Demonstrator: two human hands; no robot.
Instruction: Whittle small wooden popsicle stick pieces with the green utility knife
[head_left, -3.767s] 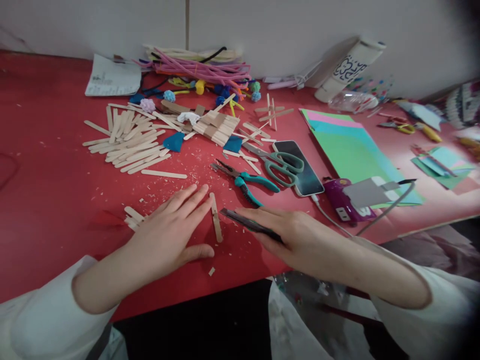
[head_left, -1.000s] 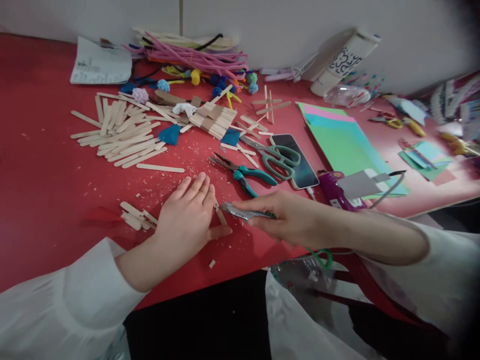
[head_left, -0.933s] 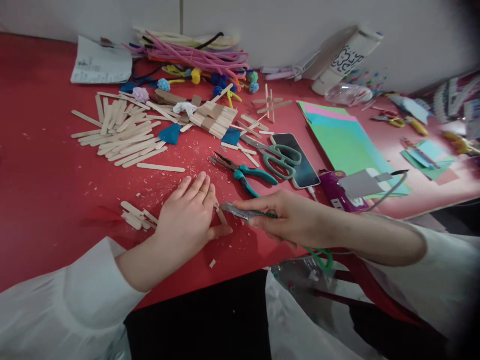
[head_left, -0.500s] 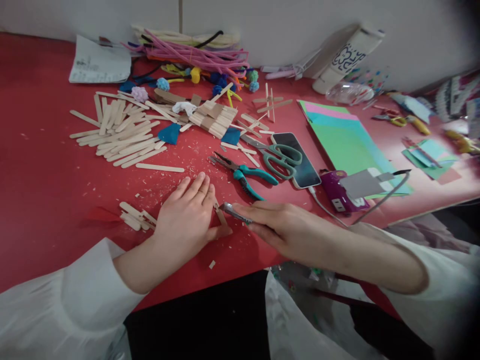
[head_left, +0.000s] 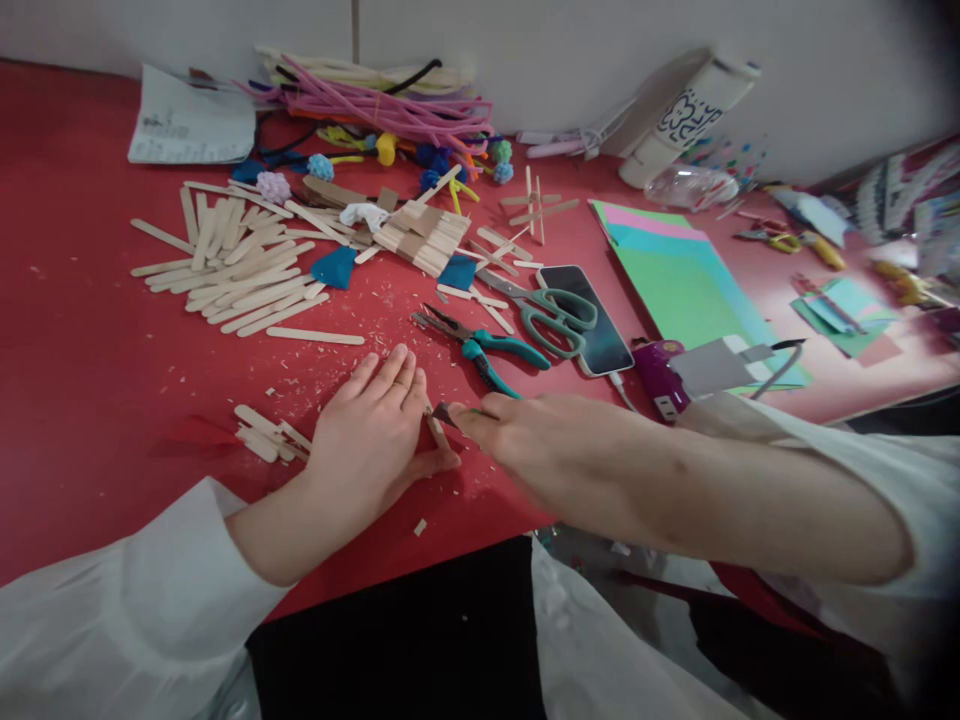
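Note:
My left hand (head_left: 367,430) lies flat on the red table, fingers stretched out and thumb apart. A small piece of wooden craft stick (head_left: 437,432) shows beside its fingers and runs down to the thumb, which touches its lower end. My right hand (head_left: 544,445) is closed around a utility knife (head_left: 444,413). The knife's tip meets the upper part of the stick piece, and most of its body is hidden under my fingers. Several short stick pieces (head_left: 259,440) lie left of my left wrist. Wood shavings are scattered around both hands.
Teal-handled pliers (head_left: 480,345), scissors (head_left: 559,320) and a phone (head_left: 592,325) lie beyond my right hand. A pile of craft sticks (head_left: 240,265) spreads at the left. Pink pipe cleaners (head_left: 382,105) lie by the wall; coloured paper (head_left: 682,270) is at the right.
My right hand has moved slightly left and turned over the knife, covering more of it. The left hand keeps its place on the table. The view has shifted slightly.

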